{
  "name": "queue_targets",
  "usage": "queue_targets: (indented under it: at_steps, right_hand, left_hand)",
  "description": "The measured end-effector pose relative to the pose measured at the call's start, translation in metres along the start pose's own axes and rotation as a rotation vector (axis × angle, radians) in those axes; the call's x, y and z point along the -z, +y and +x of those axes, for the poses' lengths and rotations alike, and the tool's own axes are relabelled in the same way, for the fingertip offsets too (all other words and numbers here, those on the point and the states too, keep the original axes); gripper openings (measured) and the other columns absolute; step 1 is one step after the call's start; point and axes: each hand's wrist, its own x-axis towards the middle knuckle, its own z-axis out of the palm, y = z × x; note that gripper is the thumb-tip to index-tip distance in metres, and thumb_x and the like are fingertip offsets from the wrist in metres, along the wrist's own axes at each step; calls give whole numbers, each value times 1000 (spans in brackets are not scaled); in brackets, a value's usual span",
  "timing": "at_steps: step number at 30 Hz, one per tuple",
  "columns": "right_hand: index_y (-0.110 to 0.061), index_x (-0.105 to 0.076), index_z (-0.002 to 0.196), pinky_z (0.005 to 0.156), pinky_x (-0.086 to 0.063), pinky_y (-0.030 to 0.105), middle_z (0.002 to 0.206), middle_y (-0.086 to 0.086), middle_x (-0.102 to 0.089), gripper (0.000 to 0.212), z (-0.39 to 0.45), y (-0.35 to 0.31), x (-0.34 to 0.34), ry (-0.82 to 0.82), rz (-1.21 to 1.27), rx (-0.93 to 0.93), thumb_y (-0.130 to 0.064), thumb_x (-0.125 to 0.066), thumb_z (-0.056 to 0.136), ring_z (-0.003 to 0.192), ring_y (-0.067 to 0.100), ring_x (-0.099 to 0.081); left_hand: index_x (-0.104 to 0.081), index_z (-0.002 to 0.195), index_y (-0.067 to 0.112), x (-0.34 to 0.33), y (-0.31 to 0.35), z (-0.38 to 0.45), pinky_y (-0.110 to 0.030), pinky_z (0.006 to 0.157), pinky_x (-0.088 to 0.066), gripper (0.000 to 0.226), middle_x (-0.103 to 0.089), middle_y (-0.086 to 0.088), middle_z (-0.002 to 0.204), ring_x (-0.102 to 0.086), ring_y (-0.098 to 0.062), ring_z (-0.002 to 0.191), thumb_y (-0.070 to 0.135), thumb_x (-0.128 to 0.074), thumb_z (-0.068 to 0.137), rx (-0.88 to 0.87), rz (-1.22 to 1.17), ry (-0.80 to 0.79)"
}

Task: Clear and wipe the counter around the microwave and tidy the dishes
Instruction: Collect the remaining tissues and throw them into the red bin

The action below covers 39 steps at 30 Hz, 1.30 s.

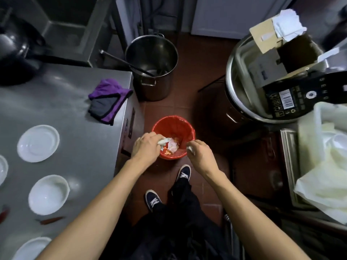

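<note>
On the tabletop (71,113) at the left, white dishes (38,143) and a purple cloth (108,99) are lying untouched, so the wiping and tidying look not yet done. The clearing step seems to be in hand: the left hand (147,147) is gripping a crumpled tissue (164,142) over the red bin (173,139) on the floor, while the right hand (200,153) is pinching a smaller white scrap (191,148) at the bin's near rim. The next move probably calls for loosening both grips so the waste drops in, then reaching back for the cloth.
</note>
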Motion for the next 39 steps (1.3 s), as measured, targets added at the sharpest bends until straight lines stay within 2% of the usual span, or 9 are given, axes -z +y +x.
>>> queue_targets:
  at_steps: [7,15,22,27,32,36,39]
  right_hand:
    - [-12,-71,110,89,-49,35,111,3,-69,22,56,46,-4,-90,69,-50,-12,-64,89,103,24,-61]
    - [-12,-69,108,82,-49,38,104,7,-67,19,112,90,-26,-214,67,-81,-14,-62,91,98,29,-61]
    - [-11,-65,114,80,-47,37,103,10,-64,23,141,119,-84,-316,75,-184,-10,-57,92,98,30,-58]
    - [-8,-64,101,73,-44,36,95,10,-62,13,157,142,-143,-363,81,-261,-8,-55,92,90,32,-59]
    - [-6,-66,112,75,-42,30,104,13,-63,23,171,164,-195,-398,83,-343,-9,-53,93,95,32,-60]
    - [-9,-65,115,82,-49,35,110,11,-65,25,178,180,-225,-413,95,-359,-11,-55,92,99,32,-62]
    - [-11,-63,120,90,-50,42,121,10,-65,31,182,189,-238,-403,72,-358,-11,-59,89,107,35,-61]
  left_hand:
    - [-69,114,28,-23,16,59,-41,89,-47,28,-63,4,102,-57,-23,100,17,-63,89,65,22,-85]
    - [-66,119,28,-63,10,117,-42,92,-48,32,-63,5,109,-57,-23,107,16,-62,90,167,0,-192]
    - [-62,127,28,-116,-28,169,-43,93,-48,38,-63,3,114,-57,-23,110,13,-57,93,210,7,-326]
    - [-62,127,30,-167,-62,195,-42,93,-49,39,-62,3,113,-60,-25,107,13,-58,92,248,-24,-382]
    - [-61,130,31,-214,-92,209,-42,93,-50,41,-62,5,118,-60,-24,108,14,-60,92,265,-41,-417]
    - [-56,135,29,-243,-111,216,-43,91,-50,45,-60,2,122,-58,-28,112,16,-57,92,270,-35,-461]
    - [-49,143,26,-259,-120,219,-44,98,-46,50,-55,1,137,-52,-28,124,21,-57,94,272,-24,-491]
